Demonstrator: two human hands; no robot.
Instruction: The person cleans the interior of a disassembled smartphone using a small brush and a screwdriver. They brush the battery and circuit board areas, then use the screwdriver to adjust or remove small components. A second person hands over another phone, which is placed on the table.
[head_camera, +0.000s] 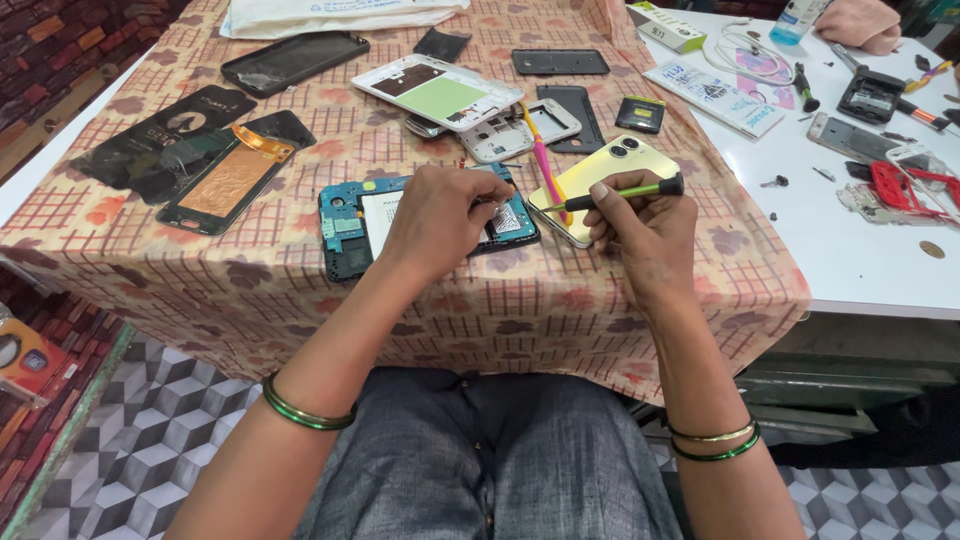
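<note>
My left hand (440, 215) rests on an opened phone with a blue inner frame (350, 225), fingertips pinching something small at its right end; what it pinches is hidden. My right hand (645, 225) grips a green and black screwdriver (625, 193), tip pointing left toward the opened phone. Under the screwdriver lies a yellow phone back cover (610, 160) with two camera lenses. A pink pry tool (545, 170) lies between the two phones.
On the checked cloth (300, 300) lie a black screen panel with copper foil (225, 180), a dark phone (295, 60), a white frame with a green panel (440, 92) and several black covers. The white table (850, 250) at right holds phone parts, tools and screws.
</note>
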